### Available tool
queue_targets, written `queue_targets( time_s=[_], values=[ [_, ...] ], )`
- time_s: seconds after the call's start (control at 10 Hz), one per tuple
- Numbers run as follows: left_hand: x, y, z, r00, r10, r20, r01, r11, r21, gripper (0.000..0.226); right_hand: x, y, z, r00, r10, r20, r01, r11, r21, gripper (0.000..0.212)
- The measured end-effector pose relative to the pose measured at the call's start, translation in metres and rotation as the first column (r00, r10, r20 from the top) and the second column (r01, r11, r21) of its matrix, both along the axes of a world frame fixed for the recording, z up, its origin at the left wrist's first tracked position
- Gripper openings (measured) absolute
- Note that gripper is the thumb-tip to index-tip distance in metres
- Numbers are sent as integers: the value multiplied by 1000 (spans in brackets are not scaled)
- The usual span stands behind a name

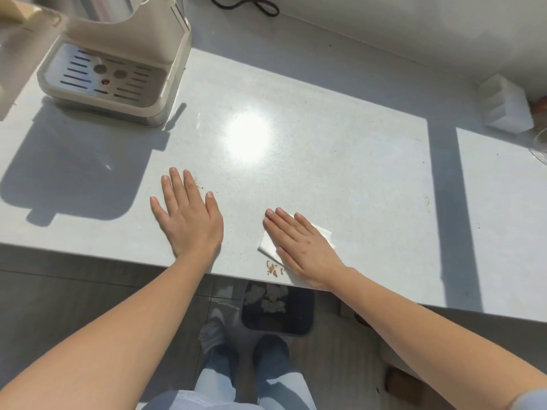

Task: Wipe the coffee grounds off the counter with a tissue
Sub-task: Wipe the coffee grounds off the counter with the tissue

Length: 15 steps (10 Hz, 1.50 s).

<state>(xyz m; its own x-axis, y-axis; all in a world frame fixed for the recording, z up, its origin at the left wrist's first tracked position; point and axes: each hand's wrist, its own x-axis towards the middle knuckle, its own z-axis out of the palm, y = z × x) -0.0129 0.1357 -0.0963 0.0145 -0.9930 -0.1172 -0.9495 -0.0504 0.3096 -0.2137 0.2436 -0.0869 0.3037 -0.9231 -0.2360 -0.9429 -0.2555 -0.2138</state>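
A folded white tissue (268,244) lies flat on the pale counter (325,173) near its front edge. My right hand (299,247) presses down on it with the fingers stretched out flat. A small pile of brown coffee grounds (274,268) sits just left of my right wrist, close to the counter's edge. My left hand (186,214) rests flat on the counter, fingers spread, holding nothing. A few tiny grounds (199,184) lie beside its fingertips.
A cream coffee machine (118,66) with a slotted drip tray stands at the back left. A white tissue box (506,105) is at the far right. Below the counter edge, a dark bin (278,312) holds crumpled tissues. A black cable (254,5) lies at the back.
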Motion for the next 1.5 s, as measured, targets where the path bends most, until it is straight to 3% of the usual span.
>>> queue_targets(
  time_s=[0.3,0.4,0.6,0.7,0.9,1.0,1.1,1.2,1.3,1.4,1.5],
  values=[
    [-1,-1,-3,1000,0,6,0,1000,-13,60,29,0,-1,965,-258,42,258,966,-19,56],
    [-1,0,-3,1000,-1,4,1,1000,-19,59,51,12,-2,970,-239,34,240,971,-7,57],
    [-1,-1,-2,1000,0,-6,0,1000,-24,59,54,30,-5,999,-45,5,45,999,4,57],
    [-1,0,-3,1000,1,-4,-1,1000,-28,59,59,31,-3,995,-97,11,97,995,2,57],
    [-1,0,-5,1000,2,-19,-3,999,-37,59,116,18,-11,885,-465,33,466,885,-24,58],
    [-1,1,-4,1000,2,-27,-3,999,-38,58,101,19,-10,947,-320,33,321,946,-47,57],
    [0,0,-5,1000,5,-25,-6,999,-33,59,62,11,-11,906,-424,5,423,904,-67,58],
    [-1,0,-5,1000,-1,-6,1,1000,-28,59,49,-17,-12,708,-706,-20,701,706,-100,59],
    [-1,0,-4,1000,-4,9,4,1000,-15,60,77,-35,-12,739,-672,33,672,734,-99,59],
    [0,0,-5,1000,1,4,-1,1000,-18,60,104,-18,-13,893,-447,52,449,890,-74,60],
    [-1,1,-4,1000,6,10,-6,1000,-18,60,74,12,-12,953,-302,14,302,949,-90,58]
  ],
)
